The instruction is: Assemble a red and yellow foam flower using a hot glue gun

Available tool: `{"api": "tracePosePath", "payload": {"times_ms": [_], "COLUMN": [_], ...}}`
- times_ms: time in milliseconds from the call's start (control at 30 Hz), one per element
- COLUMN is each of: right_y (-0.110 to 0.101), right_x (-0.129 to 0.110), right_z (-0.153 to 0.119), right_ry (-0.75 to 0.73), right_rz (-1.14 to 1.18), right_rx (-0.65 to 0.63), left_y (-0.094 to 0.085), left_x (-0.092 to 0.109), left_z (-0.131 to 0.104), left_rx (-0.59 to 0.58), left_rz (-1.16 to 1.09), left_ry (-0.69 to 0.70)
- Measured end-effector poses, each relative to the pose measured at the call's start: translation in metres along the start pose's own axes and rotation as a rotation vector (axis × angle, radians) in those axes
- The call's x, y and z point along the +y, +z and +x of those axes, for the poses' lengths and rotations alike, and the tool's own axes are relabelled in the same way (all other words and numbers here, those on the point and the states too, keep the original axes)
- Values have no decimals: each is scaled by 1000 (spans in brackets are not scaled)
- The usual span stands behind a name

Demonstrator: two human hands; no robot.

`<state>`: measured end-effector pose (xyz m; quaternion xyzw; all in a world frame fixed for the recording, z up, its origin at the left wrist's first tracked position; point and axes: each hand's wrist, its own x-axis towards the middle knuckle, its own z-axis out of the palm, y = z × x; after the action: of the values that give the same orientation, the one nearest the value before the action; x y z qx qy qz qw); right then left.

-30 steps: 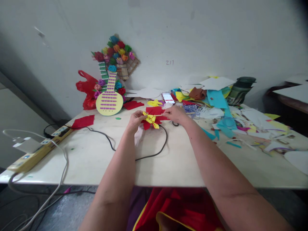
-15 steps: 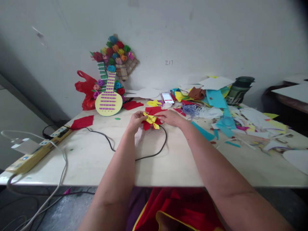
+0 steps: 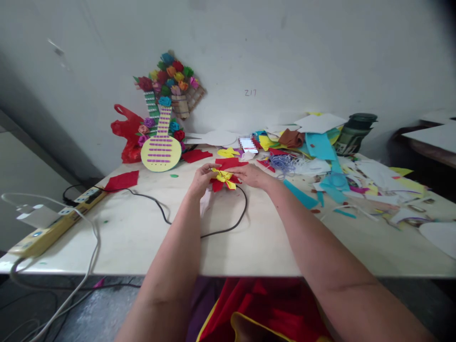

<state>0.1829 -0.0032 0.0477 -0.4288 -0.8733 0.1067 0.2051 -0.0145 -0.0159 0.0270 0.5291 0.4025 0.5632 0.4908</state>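
Both hands meet over a red and yellow flower-like piece near the middle of the table (image 3: 256, 251). The left hand (image 3: 204, 179) pinches the left edge of the yellow part (image 3: 224, 176), seemingly to keep the petals from shifting. The right hand (image 3: 251, 174) bends in from the opposite side, its fingertips at the yellow centre; whether they grip anything is too small to tell. The red part (image 3: 231, 163) spreads beneath and behind the yellow, like a backing.

A black cable (image 3: 245, 209) loops just beside the piece. At the left edge lies a power strip (image 3: 35, 240) with a white charger (image 3: 38, 216) plugged in, probably put there to leave the middle for handwork.

Farther right, blue scraps (image 3: 301, 194) and tangled string (image 3: 282, 164) lie loosely, apparently pushed aside within reach. Beyond the hands, a phone (image 3: 248, 144) has its lit screen up, perhaps for easy viewing.

Farther back at left, a guitar-shaped cutout (image 3: 161, 154) leans backward, likely propped by what is behind it, beside a red plastic bag (image 3: 130, 128). Colourful paper flowers (image 3: 174, 76) rise against the wall (image 3: 285, 61).
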Motion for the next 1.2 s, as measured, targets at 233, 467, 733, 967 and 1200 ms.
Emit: {"api": "tracePosePath", "payload": {"times_ms": [233,467,733,967,1200], "right_y": [3,7,2,5,6], "right_x": [3,5,-3,-1,0], "right_z": [2,4,1,2,3], "right_ry": [11,-60,-34,-50,-81], "right_rz": [65,92,128,147,137], "right_rx": [-28,-27,-41,-33,14], "left_y": [1,3,-2,-3,-4], "left_x": [-1,-1,-3,-1,2], "left_z": [1,0,1,-1,-2], "left_rx": [18,-14,-61,-98,-90], "left_rz": [-36,5,29,68,97], "left_ry": [-20,-37,-45,-57,-93]}}
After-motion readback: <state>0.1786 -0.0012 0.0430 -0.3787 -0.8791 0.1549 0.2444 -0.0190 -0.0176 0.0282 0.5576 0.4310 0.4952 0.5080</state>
